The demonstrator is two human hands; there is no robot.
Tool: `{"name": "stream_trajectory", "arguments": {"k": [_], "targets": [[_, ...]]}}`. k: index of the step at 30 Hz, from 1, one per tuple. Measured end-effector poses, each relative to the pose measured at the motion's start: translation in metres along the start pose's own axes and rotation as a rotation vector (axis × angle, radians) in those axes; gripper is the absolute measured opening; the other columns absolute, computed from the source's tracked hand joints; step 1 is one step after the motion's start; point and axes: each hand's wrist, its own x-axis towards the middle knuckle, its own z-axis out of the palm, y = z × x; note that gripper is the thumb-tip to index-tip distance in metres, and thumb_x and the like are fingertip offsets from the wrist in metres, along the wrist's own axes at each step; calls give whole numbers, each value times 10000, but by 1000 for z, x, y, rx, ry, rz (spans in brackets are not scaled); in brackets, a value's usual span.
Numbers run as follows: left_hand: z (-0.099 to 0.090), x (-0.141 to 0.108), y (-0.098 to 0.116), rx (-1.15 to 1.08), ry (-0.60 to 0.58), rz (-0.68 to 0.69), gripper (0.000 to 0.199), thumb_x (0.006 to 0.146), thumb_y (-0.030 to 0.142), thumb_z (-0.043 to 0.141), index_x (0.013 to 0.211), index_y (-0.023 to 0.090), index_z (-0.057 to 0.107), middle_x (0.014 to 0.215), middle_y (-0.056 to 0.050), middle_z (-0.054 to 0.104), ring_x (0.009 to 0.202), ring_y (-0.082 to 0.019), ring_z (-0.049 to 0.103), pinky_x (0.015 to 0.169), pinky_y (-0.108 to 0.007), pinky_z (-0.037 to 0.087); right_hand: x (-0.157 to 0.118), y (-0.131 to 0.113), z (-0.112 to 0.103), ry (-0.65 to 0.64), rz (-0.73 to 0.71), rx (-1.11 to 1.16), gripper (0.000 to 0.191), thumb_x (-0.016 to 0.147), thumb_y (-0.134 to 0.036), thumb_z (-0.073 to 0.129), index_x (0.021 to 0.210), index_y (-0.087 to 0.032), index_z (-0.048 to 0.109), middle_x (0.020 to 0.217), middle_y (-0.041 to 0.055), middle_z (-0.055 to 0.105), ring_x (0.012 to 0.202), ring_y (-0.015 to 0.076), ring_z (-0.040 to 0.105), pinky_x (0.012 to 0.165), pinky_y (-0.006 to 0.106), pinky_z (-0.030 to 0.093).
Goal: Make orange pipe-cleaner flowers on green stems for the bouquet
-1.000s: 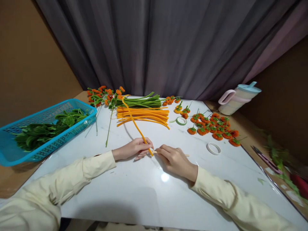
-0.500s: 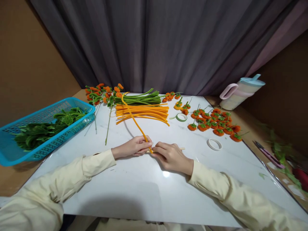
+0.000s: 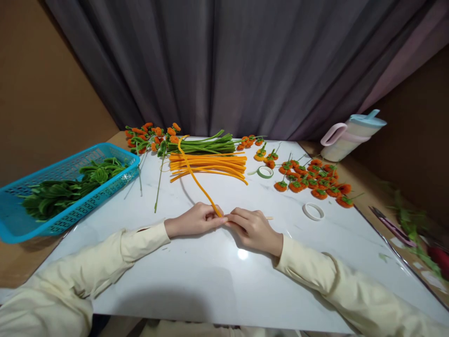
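An orange pipe cleaner (image 3: 198, 184) rises in a curve from between my fingertips, its free end bent toward the back of the table. My left hand (image 3: 196, 218) pinches its lower end between thumb and fingers. Close against it, my right hand (image 3: 251, 228) is closed round a thin wooden stick (image 3: 269, 218), whose tip pokes out on the right. The fingertips of both hands meet at the pipe cleaner's base, which they partly hide. Beyond my hands lies a row of orange pipe cleaners (image 3: 210, 166), with a bundle of green pipe cleaners (image 3: 206, 146) behind it.
A blue basket (image 3: 87, 196) with green leaves stands at the left. Orange flowers (image 3: 312, 177) lie at the right, others (image 3: 145, 135) at the back left. Two tape rolls, green (image 3: 265, 172) and white (image 3: 313, 211), snips (image 3: 393, 227) and a lidded cup (image 3: 351, 135) are rightward.
My left thumb has shifted forward over the base of the pipe cleaner, and its fingers have curled. My right hand has barely moved.
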Motion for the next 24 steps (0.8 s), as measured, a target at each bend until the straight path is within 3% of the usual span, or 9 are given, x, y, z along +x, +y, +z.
{"name": "stream_trajectory", "arguments": {"k": [6,10,16,24], "targets": [[-2,-1,1,10,-15,3,268,871,322,486,738,121,603,572,10,588,515,-73,473,512,-168,345,1,0,0,15,-11,44,156,917,-223,470,982,-156,595,815,45,638,668,128,575,561,233,402],[-4,0,1,-113,-28,-80,290,869,341,498,697,125,587,583,4,614,506,-68,466,498,-167,337,4,0,-3,122,-40,5,146,872,-195,524,1006,-149,559,925,89,643,776,183,565,664,303,424],[-6,1,4,-216,-51,-132,336,863,367,510,631,129,557,485,46,508,436,-51,369,464,-172,307,4,-2,-5,150,-120,-40,200,847,-99,512,1036,-160,537,1072,119,611,1038,259,515,792,399,394],[-5,0,2,-258,-69,-151,325,866,359,503,632,137,540,425,75,422,392,-46,349,436,-171,289,2,2,3,132,-184,-22,174,863,-46,463,1001,-139,518,1120,147,591,1110,268,490,804,400,407]]}}
